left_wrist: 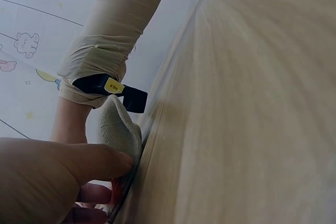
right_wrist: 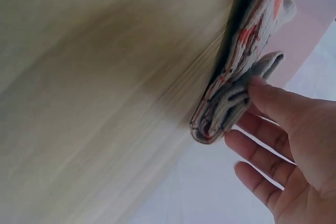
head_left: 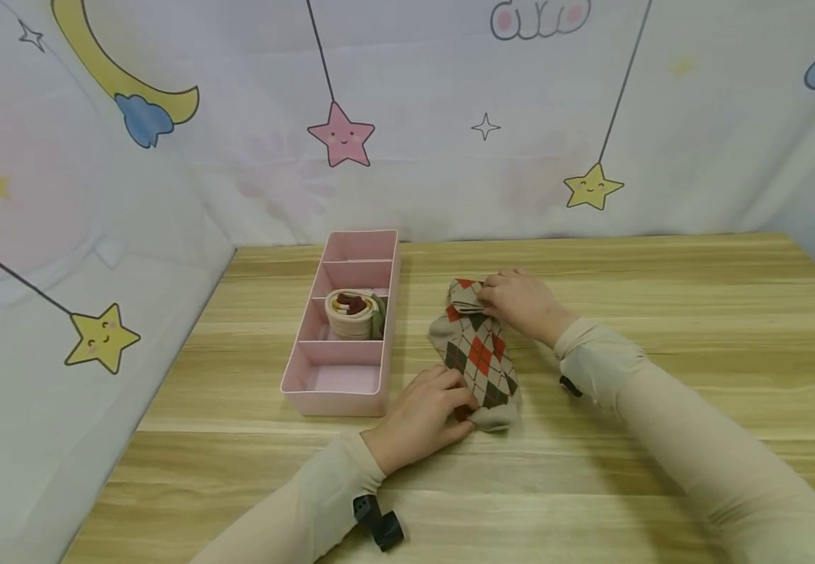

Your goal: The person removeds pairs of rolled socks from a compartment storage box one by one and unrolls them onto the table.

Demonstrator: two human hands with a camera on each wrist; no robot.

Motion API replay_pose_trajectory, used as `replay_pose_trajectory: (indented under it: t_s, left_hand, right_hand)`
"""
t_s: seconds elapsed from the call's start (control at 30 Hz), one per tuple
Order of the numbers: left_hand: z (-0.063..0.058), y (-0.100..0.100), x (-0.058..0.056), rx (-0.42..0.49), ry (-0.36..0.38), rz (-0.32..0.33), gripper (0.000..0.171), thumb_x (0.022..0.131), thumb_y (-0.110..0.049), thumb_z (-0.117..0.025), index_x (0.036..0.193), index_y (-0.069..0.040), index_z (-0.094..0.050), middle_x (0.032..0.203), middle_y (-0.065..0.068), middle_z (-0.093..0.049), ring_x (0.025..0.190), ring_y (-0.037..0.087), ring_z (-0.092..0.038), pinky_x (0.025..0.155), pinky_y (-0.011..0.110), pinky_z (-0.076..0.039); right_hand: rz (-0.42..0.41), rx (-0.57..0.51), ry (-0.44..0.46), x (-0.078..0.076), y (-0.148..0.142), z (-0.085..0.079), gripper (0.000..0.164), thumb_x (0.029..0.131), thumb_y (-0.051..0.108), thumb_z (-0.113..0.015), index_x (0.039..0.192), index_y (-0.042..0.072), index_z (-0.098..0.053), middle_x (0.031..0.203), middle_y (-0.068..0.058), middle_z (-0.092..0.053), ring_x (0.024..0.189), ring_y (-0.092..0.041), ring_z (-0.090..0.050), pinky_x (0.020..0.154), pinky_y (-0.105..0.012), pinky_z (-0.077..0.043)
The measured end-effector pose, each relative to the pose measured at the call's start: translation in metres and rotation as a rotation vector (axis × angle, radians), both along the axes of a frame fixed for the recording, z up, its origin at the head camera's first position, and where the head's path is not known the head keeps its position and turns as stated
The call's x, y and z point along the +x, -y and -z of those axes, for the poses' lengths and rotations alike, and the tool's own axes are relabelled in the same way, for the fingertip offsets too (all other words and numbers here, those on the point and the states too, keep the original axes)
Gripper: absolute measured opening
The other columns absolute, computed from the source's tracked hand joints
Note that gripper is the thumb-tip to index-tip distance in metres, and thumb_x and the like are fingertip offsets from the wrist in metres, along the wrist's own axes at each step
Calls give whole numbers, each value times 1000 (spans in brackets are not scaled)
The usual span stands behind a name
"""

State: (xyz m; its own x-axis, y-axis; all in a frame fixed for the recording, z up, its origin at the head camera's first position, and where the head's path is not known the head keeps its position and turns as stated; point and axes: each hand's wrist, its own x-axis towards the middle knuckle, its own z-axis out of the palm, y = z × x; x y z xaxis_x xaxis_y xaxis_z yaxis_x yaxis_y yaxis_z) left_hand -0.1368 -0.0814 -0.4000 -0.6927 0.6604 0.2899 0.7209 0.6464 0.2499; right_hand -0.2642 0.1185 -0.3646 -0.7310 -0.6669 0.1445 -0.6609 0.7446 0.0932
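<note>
A pair of argyle socks (head_left: pixel 479 356), beige with red and dark green diamonds, lies on the wooden table, one on the other. The far cuff end is folded over into a thick roll. My right hand (head_left: pixel 526 305) pinches that fold between thumb and fingers; the right wrist view shows the layered fold (right_wrist: pixel 226 103) from the side. At the near end my left hand (head_left: pixel 425 419) holds the socks' left edge by the grey toe. In the left wrist view its thumb (left_wrist: pixel 105 162) lies against the toe (left_wrist: pixel 116 127), which bulges up a little.
Left of the socks stands a pink divided box (head_left: pixel 388 376). A cream rolled bundle (head_left: pixel 348 321) with a dark red and yellow centre sits in a middle compartment, beside a green item (head_left: pixel 378 317). A printed cloth (head_left: pixel 421 157) hangs behind the wooden table (head_left: pixel 697 313).
</note>
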Motion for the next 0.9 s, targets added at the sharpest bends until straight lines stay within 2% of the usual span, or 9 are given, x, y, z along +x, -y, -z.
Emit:
replay_pose_trajectory:
  t_s: [0.27, 0.47, 0.73, 0.9]
  left_hand:
    - [-1, 1, 0, -1, 1, -9, 11, 81, -27, -76, 89, -21, -71, 89, -8, -61, 89, 10, -53, 84, 28, -44]
    - [0, 1, 0, -5, -7, -10, 12, 80, -27, -76, 89, -21, -71, 89, -8, -61, 88, 10, -53, 83, 28, -44]
    - [1, 1, 0, -6, -14, -2, 11, 81, -27, -76, 89, -21, -71, 89, -8, -60, 88, 10, -52, 83, 27, -44]
    - [1, 0, 0, -5, -14, 3, 12, 81, -27, -76, 89, -21, -71, 89, -8, -60, 88, 10, -52, 84, 27, -44]
  right_hand:
    - [-26, 21, 21, -4, -3, 1, 33, 83, 14, -73, 115, 7, -68, 112, -12, -66, 109, -31, -61, 99, -49, -46]
    - [-14, 31, -18, -4, -2, 3, 27, 85, 14, -71, 111, 5, -68, 109, -12, -66, 107, -31, -61, 98, -48, -47]
    - [20, 15, -87, -5, -2, 6, 7, 87, 11, -65, 91, 6, -68, 91, -9, -66, 90, -28, -62, 81, -41, -50]
    - [54, -26, -55, -8, -2, 2, 7, 88, 9, -61, 85, 4, -66, 81, -9, -64, 76, -25, -61, 77, -42, -51]
